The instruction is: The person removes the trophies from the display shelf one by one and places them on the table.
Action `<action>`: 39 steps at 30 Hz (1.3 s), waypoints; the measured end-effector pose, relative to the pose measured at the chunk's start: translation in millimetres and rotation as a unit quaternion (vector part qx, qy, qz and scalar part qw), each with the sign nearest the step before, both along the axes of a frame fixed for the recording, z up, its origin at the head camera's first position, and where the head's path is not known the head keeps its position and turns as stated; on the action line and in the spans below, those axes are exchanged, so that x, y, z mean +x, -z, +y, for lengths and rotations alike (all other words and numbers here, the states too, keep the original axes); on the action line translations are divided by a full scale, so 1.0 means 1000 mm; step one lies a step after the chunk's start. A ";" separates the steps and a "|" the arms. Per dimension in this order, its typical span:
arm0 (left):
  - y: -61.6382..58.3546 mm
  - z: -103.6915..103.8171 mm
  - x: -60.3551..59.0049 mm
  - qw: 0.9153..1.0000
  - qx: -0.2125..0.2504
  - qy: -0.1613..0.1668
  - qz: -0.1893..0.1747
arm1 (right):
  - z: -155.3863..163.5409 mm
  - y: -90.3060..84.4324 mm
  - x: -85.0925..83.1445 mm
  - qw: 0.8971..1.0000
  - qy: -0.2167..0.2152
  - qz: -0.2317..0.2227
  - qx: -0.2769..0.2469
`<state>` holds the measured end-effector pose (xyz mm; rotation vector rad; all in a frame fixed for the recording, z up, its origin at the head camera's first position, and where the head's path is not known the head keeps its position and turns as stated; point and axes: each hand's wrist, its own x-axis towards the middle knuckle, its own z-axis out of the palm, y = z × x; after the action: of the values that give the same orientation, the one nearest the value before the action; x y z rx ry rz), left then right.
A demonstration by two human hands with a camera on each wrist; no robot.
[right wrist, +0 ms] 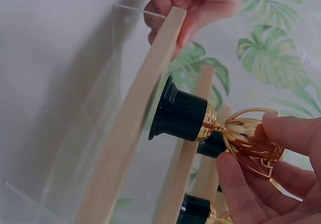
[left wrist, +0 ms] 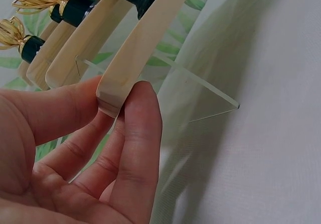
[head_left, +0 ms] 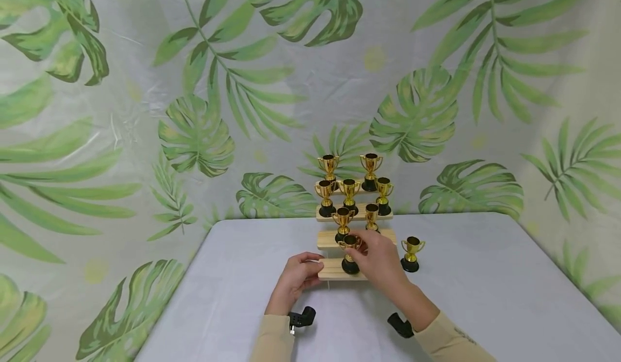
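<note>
A white table [head_left: 485,297] stands before a leaf-printed backdrop [head_left: 145,108], and on it rises a tiered stand [head_left: 335,239] of pale wooden steps on clear side panels, its upper steps carrying seven small gold trophies with black bases. The lowest step [head_left: 332,269] is the one being filled. The left hand [head_left: 296,278] steadies it: in the left wrist view thumb and forefinger [left wrist: 143,128] pinch the end of that wooden slat [left wrist: 135,58]. The right hand [head_left: 380,259] grasps a gold trophy [head_left: 350,254] by its cup, fingertips [right wrist: 241,184] curled round the handles, with the black base [right wrist: 178,114] against the face of the bottom slat or just short of it; the wrist view does not settle whether it already bears its weight. The step in hand looks like setting this trophy down on the lowest tier. The next move probably calls for a level base, a gentle letting go without catching the handles, and a firm hold on the stand. One more trophy [head_left: 411,254] stands on the table just to the right of the stand, near the right hand.
</note>
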<state>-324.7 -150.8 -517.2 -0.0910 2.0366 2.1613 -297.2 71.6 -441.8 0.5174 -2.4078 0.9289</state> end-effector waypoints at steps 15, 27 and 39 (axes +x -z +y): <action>0.000 -0.002 -0.001 1.000 -0.003 0.001 -0.002 | 0.024 -0.015 0.007 0.999 0.006 0.031 0.005; -0.001 0.000 -0.001 1.000 -0.002 0.000 -0.001 | 0.042 -0.022 0.013 0.999 0.020 0.024 0.009; 0.002 0.000 -0.004 1.000 0.001 -0.003 -0.006 | 0.064 -0.026 0.020 0.999 0.051 0.002 0.006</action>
<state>-328.6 -150.8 -519.0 -0.1102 2.0298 2.1611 -277.2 135.3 -415.9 0.3973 -2.4127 0.8693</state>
